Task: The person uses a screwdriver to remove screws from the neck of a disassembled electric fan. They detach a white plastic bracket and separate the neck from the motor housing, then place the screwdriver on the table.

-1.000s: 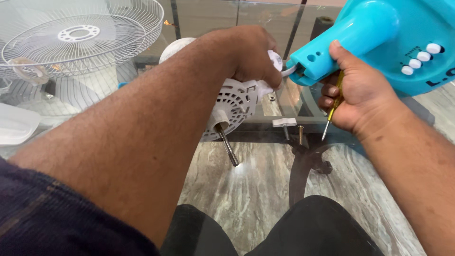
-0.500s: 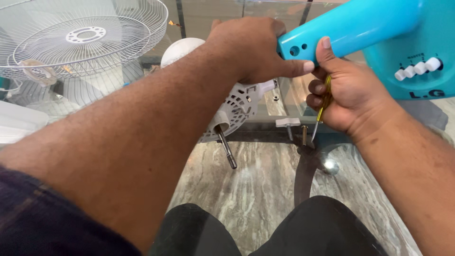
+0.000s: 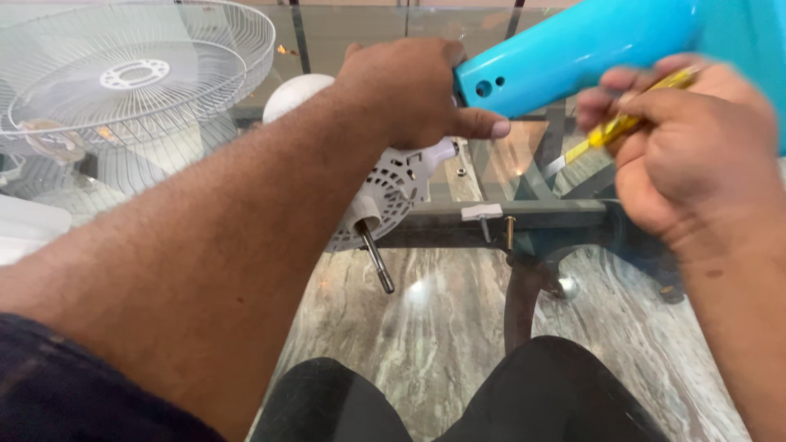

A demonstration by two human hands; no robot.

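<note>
My left hand [image 3: 413, 90] grips the top of a white fan motor housing [image 3: 391, 192], whose metal shaft [image 3: 377, 260] points down towards me. Its thumb presses against the end of a turquoise plastic fan neck [image 3: 573, 51] that slants up to the right. My right hand [image 3: 692, 151], blurred, is off the turquoise part and closed on a yellow-handled screwdriver [image 3: 626, 123], just right of the neck's end. Everything rests on a glass tabletop [image 3: 491, 172].
A white wire fan guard [image 3: 131, 78] lies at the far left on the glass. A white round cap [image 3: 291, 94] sits behind my left forearm. Loose screws [image 3: 508, 229] and a small white piece [image 3: 481, 213] lie near the table's edge. My dark-trousered knees [image 3: 458, 401] are below.
The turquoise neck has swung upward and to the right. My right hand let go of it and pulled back, now holding only the screwdriver. The left hand stayed on the motor.
</note>
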